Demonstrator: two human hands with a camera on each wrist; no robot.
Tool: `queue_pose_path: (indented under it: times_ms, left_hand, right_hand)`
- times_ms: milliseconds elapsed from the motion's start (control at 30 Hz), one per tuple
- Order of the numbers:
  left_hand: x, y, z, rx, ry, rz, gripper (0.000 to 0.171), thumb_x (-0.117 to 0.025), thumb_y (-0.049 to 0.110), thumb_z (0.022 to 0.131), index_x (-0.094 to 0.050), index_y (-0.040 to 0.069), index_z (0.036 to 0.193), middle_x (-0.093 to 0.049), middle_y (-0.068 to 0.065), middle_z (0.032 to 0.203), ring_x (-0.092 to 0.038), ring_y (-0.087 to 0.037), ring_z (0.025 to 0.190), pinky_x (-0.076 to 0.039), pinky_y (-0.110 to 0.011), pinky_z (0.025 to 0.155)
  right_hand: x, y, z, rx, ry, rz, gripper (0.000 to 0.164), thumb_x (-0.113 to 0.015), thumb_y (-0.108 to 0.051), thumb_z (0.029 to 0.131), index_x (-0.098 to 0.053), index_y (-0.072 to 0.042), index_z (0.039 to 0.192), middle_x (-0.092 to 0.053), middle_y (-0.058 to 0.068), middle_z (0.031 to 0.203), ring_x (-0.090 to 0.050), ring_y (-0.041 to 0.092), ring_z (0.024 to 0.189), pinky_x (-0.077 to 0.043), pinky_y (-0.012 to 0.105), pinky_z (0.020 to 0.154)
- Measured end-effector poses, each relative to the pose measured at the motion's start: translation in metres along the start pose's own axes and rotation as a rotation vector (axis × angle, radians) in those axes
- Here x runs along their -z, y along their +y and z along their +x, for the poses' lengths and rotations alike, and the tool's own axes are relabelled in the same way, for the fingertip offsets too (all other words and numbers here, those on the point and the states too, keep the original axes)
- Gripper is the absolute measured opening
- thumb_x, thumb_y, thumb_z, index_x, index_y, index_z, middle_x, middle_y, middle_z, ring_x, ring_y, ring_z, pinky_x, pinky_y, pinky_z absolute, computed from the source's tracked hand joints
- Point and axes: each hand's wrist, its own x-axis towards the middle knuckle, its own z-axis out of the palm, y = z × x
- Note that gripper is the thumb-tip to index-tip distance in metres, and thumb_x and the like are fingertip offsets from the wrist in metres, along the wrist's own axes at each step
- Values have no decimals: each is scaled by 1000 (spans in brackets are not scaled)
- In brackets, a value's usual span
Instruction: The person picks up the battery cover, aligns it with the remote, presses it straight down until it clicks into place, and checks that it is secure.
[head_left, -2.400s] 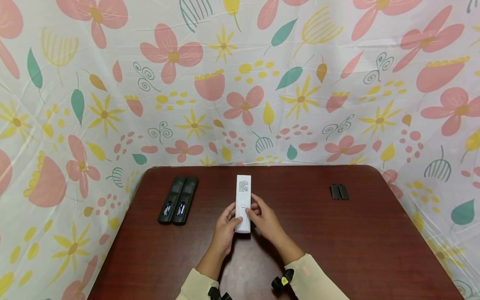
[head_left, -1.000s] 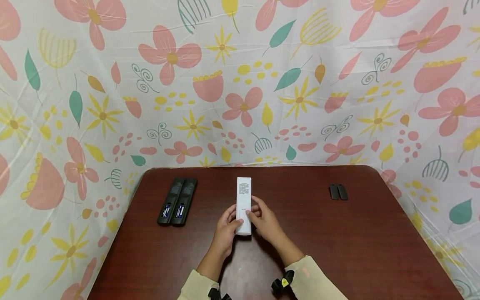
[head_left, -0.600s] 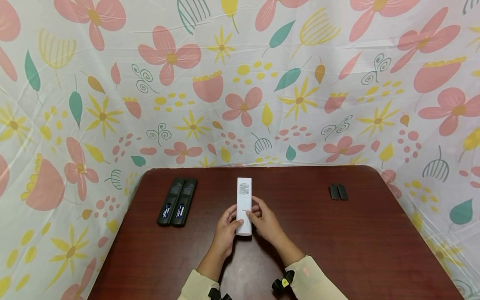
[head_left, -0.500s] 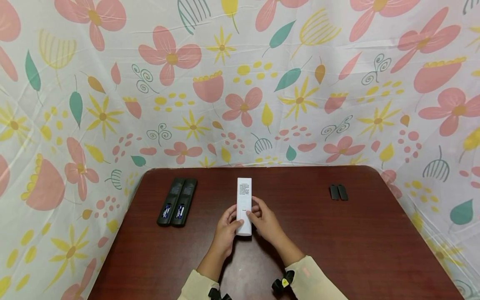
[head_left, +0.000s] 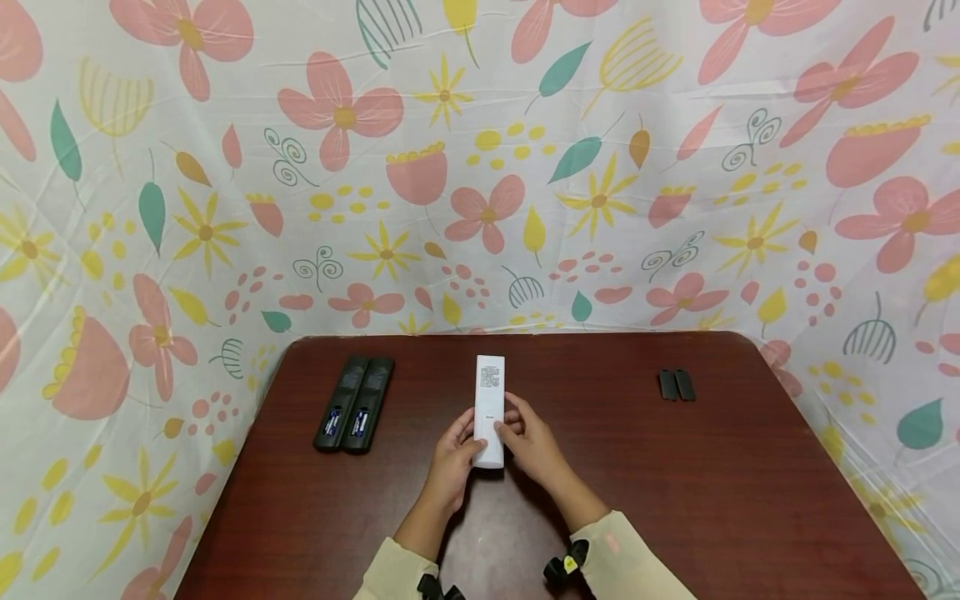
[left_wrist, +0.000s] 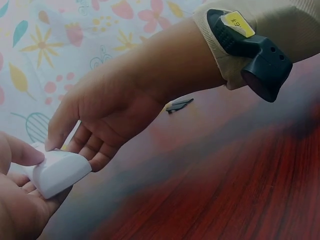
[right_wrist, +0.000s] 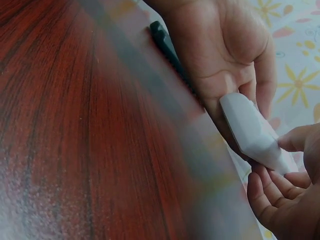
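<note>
In the head view a white remote control (head_left: 490,400) is held back side up over the middle of the table, a printed label near its far end. My left hand (head_left: 450,462) grips its near left edge, thumb on the back and fingers along the side. From the right, my right hand (head_left: 536,442) holds it with the thumb on the back near the small latch mark and the fingers at the side. Both wrist views show the remote's rounded white end (left_wrist: 62,172) between the two hands. The remote's underside is hidden.
Two black remotes (head_left: 377,383) lie side by side at the table's left, backs up, with batteries (head_left: 361,422) showing in their uncovered compartments. Two small dark covers (head_left: 685,385) lie at the right. A floral curtain (head_left: 480,167) hangs behind the brown table (head_left: 712,467).
Both hands keep their hold on the white remote and stay nearly still. The remote has shifted very slightly to the right, its tilt a little different.
</note>
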Motion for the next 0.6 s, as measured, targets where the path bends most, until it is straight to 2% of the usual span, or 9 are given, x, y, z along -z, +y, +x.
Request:
queue_pose_path:
  times_ms: [200, 400, 433, 600]
  left_hand:
    - [0, -2, 1, -7, -14, 6, 65, -50, -3, 95, -32, 3, 157, -41, -23, 156, -51, -27, 133, -51, -26, 93]
    - [1, -4, 2, -7, -9, 33, 66, -51, -2, 95, -31, 3, 157, -41, -22, 157, -45, -32, 141, -48, -29, 101]
    - [1, -4, 2, -6, -3, 40, 66, -51, -2, 95, -31, 3, 157, -41, -21, 157, -45, -32, 141, -48, -30, 102]
    - [1, -5, 4, 2, 35, 76, 63, -55, 2, 95, -35, 3, 156, -41, -20, 157, -51, -29, 136, -49, -28, 99]
  right_hand:
    - [3, -6, -3, -28, -26, 56, 61, -67, -9, 95, -44, -9, 152, -67, 17, 117, -65, 20, 92, -51, 23, 61]
    - [4, 0, -1, -56, -50, 103, 65, -68, -7, 93, -43, -7, 153, -66, 19, 126, -64, 18, 93, -50, 27, 56]
    - [3, 6, 2, -53, -44, 99, 64, -69, -8, 93, -44, -7, 152, -67, 19, 127, -64, 18, 95, -50, 26, 58]
    - [2, 9, 5, -68, -49, 93, 61, -69, -10, 93, -48, -5, 149, -67, 19, 128, -65, 18, 98, -53, 25, 63]
